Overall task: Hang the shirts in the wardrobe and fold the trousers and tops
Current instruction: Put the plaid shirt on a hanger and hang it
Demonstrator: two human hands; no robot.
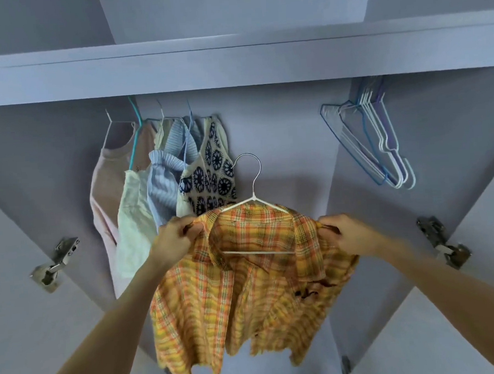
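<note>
So from the head cam you're looking up into an open wardrobe [265,123], pale lilac inside, with a shelf [233,64] running across above the hanging space. Both arms are raised and holding up an orange and yellow plaid shirt [239,287] that's already on a white wire hanger [255,203], its hook free in the air in front of the back wall, not on anything. The left hand [175,236] is pinching the shirt's shoulder on the left side, fingers curled round the fabric, and the right hand [344,233] is gripping the other shoulder the same way. The shirt's front hangs open and a bit blurry toward the bottom. Behind it to the left there's a row of hung clothes: a pink top [109,194], a cream top [133,221], a blue striped top [165,179] and a crochet flower-pattern vest [211,174]. Over on the right a bunch of empty hangers [380,139] hangs together, well apart from the shirt. Metal door hinges [55,262] show on both sides.
</note>
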